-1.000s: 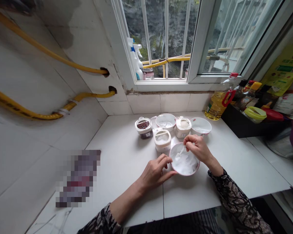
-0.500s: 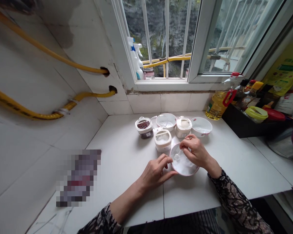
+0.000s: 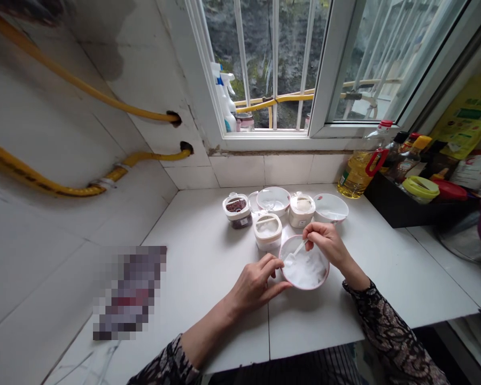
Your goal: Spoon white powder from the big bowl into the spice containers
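**White spoon (image 3: pixel 299 249) inside a pink-rimmed bowl (image 3: pixel 292 243)**

The right hand (image 3: pixel 329 247) pinches the spoon's handle — wrist angled in from the right, knuckles up. The left hand (image 3: pixel 257 280) grasps the bowl's left side, thumb stretched along the near edge, forearm slanting from the lower left. The bowl, holding white powder (image 3: pixel 308 270), stands on the counter (image 3: pixel 304 326) — just beside a white-lidded canister (image 3: pixel 268 238).

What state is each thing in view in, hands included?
Front bowl: upright, white contents inside
White spoon: tilted, head down in the bowl
Left hand: fingertips and thumb against the bowl's side
Right hand: closed on the spoon's handle
Dark-filled jar: upright, lid position unclear
Near white jar: upright, lid position unclear
Right rear bowl: upright
Oil bottle: upright, red cap on, partly filled
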`<move>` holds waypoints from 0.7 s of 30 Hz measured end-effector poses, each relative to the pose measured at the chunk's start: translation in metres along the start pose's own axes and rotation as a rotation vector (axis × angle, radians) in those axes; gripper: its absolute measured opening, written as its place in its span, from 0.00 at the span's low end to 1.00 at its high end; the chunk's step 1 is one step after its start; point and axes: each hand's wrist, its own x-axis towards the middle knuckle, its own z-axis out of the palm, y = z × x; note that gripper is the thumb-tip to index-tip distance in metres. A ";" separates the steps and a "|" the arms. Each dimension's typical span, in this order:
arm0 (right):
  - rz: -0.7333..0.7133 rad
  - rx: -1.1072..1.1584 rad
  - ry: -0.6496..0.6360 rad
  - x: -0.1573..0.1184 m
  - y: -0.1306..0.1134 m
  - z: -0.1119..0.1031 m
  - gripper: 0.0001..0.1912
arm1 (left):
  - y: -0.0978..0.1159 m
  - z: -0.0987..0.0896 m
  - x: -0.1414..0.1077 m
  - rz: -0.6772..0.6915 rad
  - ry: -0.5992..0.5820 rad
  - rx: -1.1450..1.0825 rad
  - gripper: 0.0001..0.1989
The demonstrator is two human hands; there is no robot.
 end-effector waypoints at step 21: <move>-0.492 -0.246 0.260 0.006 -0.005 0.024 0.06 | -0.001 0.001 -0.001 -0.001 -0.003 0.011 0.14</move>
